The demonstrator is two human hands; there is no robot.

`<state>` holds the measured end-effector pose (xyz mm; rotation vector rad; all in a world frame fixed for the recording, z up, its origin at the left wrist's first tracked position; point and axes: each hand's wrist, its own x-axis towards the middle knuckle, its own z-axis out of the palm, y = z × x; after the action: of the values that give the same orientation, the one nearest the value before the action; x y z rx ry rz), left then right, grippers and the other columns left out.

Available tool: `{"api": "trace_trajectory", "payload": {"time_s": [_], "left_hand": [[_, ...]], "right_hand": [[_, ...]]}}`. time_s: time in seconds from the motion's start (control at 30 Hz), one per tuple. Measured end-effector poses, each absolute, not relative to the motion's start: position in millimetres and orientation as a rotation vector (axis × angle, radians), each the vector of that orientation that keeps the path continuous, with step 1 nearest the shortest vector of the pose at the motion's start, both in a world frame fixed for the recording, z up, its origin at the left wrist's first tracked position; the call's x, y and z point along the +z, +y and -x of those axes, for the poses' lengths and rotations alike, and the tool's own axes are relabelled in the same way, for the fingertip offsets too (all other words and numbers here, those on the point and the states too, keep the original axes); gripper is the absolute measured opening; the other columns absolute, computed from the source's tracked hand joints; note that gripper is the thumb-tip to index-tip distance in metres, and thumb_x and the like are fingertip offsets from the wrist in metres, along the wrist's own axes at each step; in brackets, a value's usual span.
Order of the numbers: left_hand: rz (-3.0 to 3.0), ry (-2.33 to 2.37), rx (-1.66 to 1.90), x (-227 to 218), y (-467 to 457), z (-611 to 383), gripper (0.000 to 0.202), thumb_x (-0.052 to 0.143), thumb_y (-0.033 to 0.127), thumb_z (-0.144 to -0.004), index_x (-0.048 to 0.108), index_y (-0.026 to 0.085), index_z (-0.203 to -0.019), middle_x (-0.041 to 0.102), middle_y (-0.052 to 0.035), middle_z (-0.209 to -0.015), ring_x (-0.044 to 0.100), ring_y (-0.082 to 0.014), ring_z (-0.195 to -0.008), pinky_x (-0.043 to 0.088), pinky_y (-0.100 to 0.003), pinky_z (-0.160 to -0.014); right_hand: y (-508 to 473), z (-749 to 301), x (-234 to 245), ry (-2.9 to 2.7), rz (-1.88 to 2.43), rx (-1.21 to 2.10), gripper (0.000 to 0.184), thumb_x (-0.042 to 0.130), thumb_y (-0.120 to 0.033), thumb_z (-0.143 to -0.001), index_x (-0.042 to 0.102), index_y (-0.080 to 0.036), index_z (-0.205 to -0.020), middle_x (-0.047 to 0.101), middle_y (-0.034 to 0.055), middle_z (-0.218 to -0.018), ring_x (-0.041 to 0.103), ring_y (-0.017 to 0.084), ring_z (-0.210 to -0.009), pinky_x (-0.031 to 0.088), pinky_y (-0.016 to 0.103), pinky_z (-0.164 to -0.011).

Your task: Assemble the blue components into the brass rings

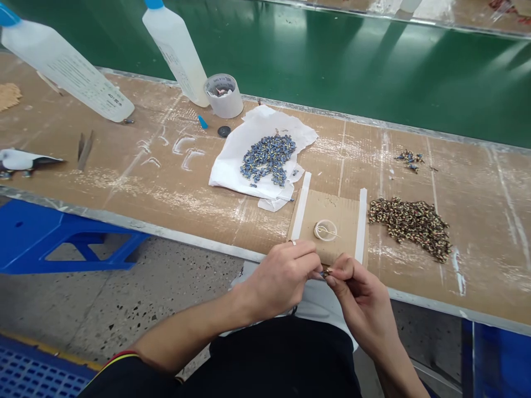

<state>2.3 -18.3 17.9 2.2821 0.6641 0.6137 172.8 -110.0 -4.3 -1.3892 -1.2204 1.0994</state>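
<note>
My left hand [282, 276] and my right hand [359, 296] meet at the near edge of the bench, fingertips pinched together on one tiny dark and gold part [326, 272]. A ring sits on a left finger. Just beyond the hands lies a cardboard pad [344, 213] edged with white tape, carrying a small round white cap [326, 230] with a thin pin across it. A heap of brown and gold small parts [410, 224] lies to the right. A pile of blue small parts [269, 159] rests on white paper [232, 160] to the left.
Two white squeeze bottles [66, 69] [176, 52] with blue caps lean at the back left, beside a small white cup [224, 95]. Tweezers [85, 149] and a white dispenser [20, 160] lie far left. A green conveyor belt [352, 61] runs behind. A blue stool [50, 237] stands below.
</note>
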Motion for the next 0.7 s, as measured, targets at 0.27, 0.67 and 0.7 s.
{"api": "trace_trajectory", "payload": {"time_s": [0.27,0.67,0.7], "left_hand": [[-2.352,0.737,0.551,11.2,-29.1,-3.4,0.024,0.043,0.003,-0.089,0.056,0.015,-0.073,0.053,-0.0015,-0.072,0.048,-0.014,-0.062,0.038,-0.025,-0.059],[-2.304,0.801,0.407,12.1,-18.0,-8.2,0.016,0.053,0.021,-0.098,0.066,0.014,-0.093,0.061,-0.0038,-0.086,0.057,-0.0166,-0.075,0.045,-0.028,-0.068],[-2.314,0.79,0.395,12.1,-16.2,-8.9,0.015,0.054,0.022,-0.098,0.066,0.014,-0.096,0.063,-0.0044,-0.088,0.058,-0.017,-0.077,0.046,-0.028,-0.069]], "right_hand": [[-109.7,-169.5,-11.3,-1.303,1.42,1.11,0.024,0.054,-0.02,-0.097,0.043,-0.022,-0.076,0.044,-0.0022,-0.075,0.044,0.012,-0.067,0.037,0.026,-0.06],[-97.3,-186.0,-2.1,-1.125,1.442,1.264,0.013,0.062,-0.029,-0.095,0.06,-0.02,-0.085,0.057,0.001,-0.082,0.058,0.014,-0.075,0.05,0.027,-0.067],[-97.2,-186.7,-1.8,-1.106,1.449,1.253,0.013,0.063,-0.029,-0.094,0.061,-0.02,-0.085,0.058,0.001,-0.083,0.059,0.014,-0.075,0.051,0.026,-0.068]]}}
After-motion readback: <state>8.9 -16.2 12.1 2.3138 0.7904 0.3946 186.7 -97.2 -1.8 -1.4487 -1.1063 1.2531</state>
